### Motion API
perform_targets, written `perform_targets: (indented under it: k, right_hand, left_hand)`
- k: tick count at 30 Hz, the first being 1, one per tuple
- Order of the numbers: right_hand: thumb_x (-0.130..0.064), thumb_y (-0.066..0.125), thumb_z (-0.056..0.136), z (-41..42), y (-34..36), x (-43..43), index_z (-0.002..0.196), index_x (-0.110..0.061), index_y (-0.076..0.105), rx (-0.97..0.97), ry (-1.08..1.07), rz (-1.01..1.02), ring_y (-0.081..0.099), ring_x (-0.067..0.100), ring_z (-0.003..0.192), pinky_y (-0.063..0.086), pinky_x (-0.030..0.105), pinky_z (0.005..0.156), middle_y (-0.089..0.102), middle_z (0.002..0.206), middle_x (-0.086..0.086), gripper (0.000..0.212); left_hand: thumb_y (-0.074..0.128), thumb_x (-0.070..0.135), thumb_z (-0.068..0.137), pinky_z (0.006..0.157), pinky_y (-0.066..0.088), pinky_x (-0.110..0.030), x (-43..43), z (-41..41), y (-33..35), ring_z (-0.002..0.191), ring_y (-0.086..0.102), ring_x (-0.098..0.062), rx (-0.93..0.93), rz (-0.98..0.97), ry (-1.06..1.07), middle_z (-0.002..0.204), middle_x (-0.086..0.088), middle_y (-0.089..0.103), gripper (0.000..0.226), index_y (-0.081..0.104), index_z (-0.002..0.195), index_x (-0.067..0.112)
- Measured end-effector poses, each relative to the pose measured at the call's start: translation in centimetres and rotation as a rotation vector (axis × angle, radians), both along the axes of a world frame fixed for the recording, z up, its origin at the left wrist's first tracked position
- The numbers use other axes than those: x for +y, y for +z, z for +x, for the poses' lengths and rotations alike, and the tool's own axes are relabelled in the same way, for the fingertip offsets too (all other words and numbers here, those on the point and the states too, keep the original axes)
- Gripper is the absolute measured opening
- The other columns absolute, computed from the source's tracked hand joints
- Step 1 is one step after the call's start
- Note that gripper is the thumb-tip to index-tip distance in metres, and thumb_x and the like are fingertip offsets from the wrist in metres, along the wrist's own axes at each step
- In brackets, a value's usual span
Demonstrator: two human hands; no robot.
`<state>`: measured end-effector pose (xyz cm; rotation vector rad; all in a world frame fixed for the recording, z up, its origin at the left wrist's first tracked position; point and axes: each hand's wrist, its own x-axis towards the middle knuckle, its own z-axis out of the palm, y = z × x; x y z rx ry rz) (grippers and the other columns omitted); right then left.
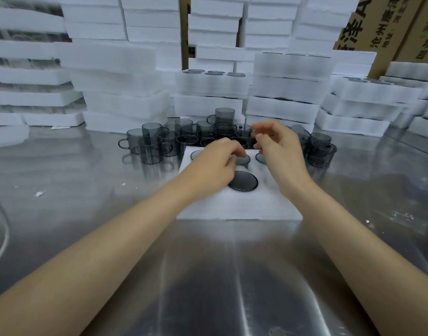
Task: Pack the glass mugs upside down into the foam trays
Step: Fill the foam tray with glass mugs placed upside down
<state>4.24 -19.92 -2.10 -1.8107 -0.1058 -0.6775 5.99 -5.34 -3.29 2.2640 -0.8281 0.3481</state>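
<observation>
Steel table [208, 275] fills the lower view, both forearms reaching across it. Foam stacks [125, 69] wall off the back, some with dark mug bases showing on top [214, 72]; cardboard boxes [377, 27] behind them at upper right. One foam tray [239, 207] lies flat at table centre, near edge toward the person. Loose smoky-glass mugs [154, 146] stand upright in a cluster just behind the tray, from left of it round to its right, one stacked higher at the back [224, 116]. In the tray, mugs sit upside down, bases up: front-middle mug [243, 181] fully visible, back-left one [196, 154] and back-right one [260, 158] partly hidden, back-middle mug [243, 161] under fingertips. Left hand [213, 166] is over the tray, fingers curled down onto the back-middle mug; grip or just a press, cannot tell. Right hand [278, 149] hovers above the tray's back right, fingers loosely half curled, thumb near index, nothing seen in it. White cord [4, 229] at far left edge, foam crumb [39, 194] on the table left of the tray.
</observation>
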Motion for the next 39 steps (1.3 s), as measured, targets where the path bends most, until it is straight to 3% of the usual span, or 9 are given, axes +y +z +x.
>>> perform_targets:
  k: [6, 10, 13, 20, 23, 26, 30, 36, 39]
  right_hand:
    - [0.0, 0.043, 0.092, 7.5, 2.6, -0.4, 0.115, -0.014, 0.061, 0.023, -0.142, -0.552, 0.053, 0.014, 0.096, 0.035, 0.008, 0.067, 0.044, 0.131, 0.006, 0.033]
    - [-0.001, 0.043, 0.096, 13.1, 2.9, 0.3, 0.127, -0.012, 0.056, 0.135, -0.125, -0.855, 0.045, 0.024, 0.126, 0.039, 0.033, 0.101, 0.038, 0.144, 0.006, 0.035]
    - [-0.007, 0.044, 0.099, 15.4, 2.2, 1.0, 0.138, -0.01, 0.046, 0.237, -0.112, -0.938, 0.042, 0.029, 0.13, 0.039, 0.042, 0.104, 0.033, 0.149, 0.008, 0.039]
    - [-0.013, 0.055, 0.096, 15.7, 1.5, 2.2, 0.106, -0.006, 0.064, 0.153, -0.182, -0.764, 0.059, 0.029, 0.102, 0.049, 0.039, 0.087, 0.063, 0.11, 0.012, 0.015]
    - [-0.019, 0.056, 0.095, 13.1, 3.0, 2.1, 0.1, -0.011, 0.066, -0.021, -0.197, -0.651, 0.059, 0.021, 0.093, 0.05, 0.038, 0.082, 0.065, 0.095, 0.002, 0.014]
    - [-0.029, 0.062, 0.09, 8.8, 4.5, 1.1, 0.094, -0.02, 0.068, -0.231, -0.247, -0.571, 0.053, 0.014, 0.093, 0.046, 0.035, 0.079, 0.06, 0.082, -0.011, 0.012]
    - [-0.032, 0.063, 0.088, 2.6, 4.6, -0.6, 0.092, -0.023, 0.069, -0.354, -0.241, -0.535, 0.05, 0.012, 0.097, 0.039, 0.03, 0.088, 0.055, 0.079, -0.022, 0.012]
    - [-0.019, 0.066, 0.089, -2.0, 0.5, -2.8, 0.091, -0.019, 0.069, -0.366, -0.168, -0.176, 0.06, -0.004, 0.073, 0.046, 0.016, 0.07, 0.065, 0.079, -0.019, 0.003]
    - [-0.02, 0.068, 0.087, -2.6, -0.7, -3.7, 0.088, -0.018, 0.073, -0.354, -0.11, -0.167, 0.058, -0.004, 0.067, 0.044, 0.015, 0.066, 0.067, 0.075, -0.016, 0.006]
  left_hand:
    - [0.041, 0.005, 0.094, 0.068, 0.031, 0.002, -0.2, 0.7, -0.3, 0.085, 0.048, -0.002, 0.008, 0.015, -0.016, 0.111, 0.001, 0.062, 0.027, 0.064, 0.105, 0.013]
    - [0.042, 0.007, 0.094, 0.068, 0.031, 0.003, -0.1, 1.0, -0.5, 0.084, 0.048, -0.001, 0.028, -0.003, -0.02, 0.108, 0.005, 0.061, 0.028, 0.065, 0.107, 0.015]
    - [0.044, 0.007, 0.094, 0.069, 0.033, 0.002, 0.0, 1.0, -0.5, 0.082, 0.051, -0.002, 0.046, -0.041, -0.036, 0.106, 0.004, 0.063, 0.025, 0.066, 0.104, 0.014]
    - [0.043, 0.003, 0.091, 0.068, 0.039, -0.002, 0.1, 1.0, -0.4, 0.08, 0.053, 0.002, 0.094, -0.085, -0.051, 0.104, 0.006, 0.064, 0.028, 0.066, 0.102, 0.013]
    - [0.04, -0.003, 0.088, 0.072, 0.045, -0.008, 0.3, 1.1, -0.1, 0.092, 0.059, -0.004, 0.155, -0.15, -0.052, 0.108, 0.005, 0.066, 0.034, 0.066, 0.101, 0.015]
    - [0.037, -0.01, 0.084, 0.075, 0.039, 0.001, 0.5, 1.2, 0.1, 0.099, 0.058, -0.006, 0.156, -0.213, -0.009, 0.105, 0.002, 0.068, 0.041, 0.067, 0.1, 0.013]
    - [0.036, -0.014, 0.079, 0.07, 0.034, 0.004, 0.5, 0.8, 0.2, 0.095, 0.058, -0.007, 0.139, -0.223, 0.027, 0.102, 0.0, 0.068, 0.044, 0.067, 0.1, 0.01]
    - [0.037, -0.011, 0.082, 0.071, 0.037, 0.002, 0.5, 0.1, 0.3, 0.091, 0.061, -0.002, 0.095, -0.23, 0.09, 0.093, 0.004, 0.069, 0.04, 0.066, 0.091, 0.015]
    - [0.038, -0.01, 0.084, 0.078, 0.046, -0.007, 0.5, -0.2, 0.3, 0.083, 0.061, 0.008, 0.082, -0.221, 0.088, 0.09, 0.003, 0.07, 0.038, 0.068, 0.086, 0.014]
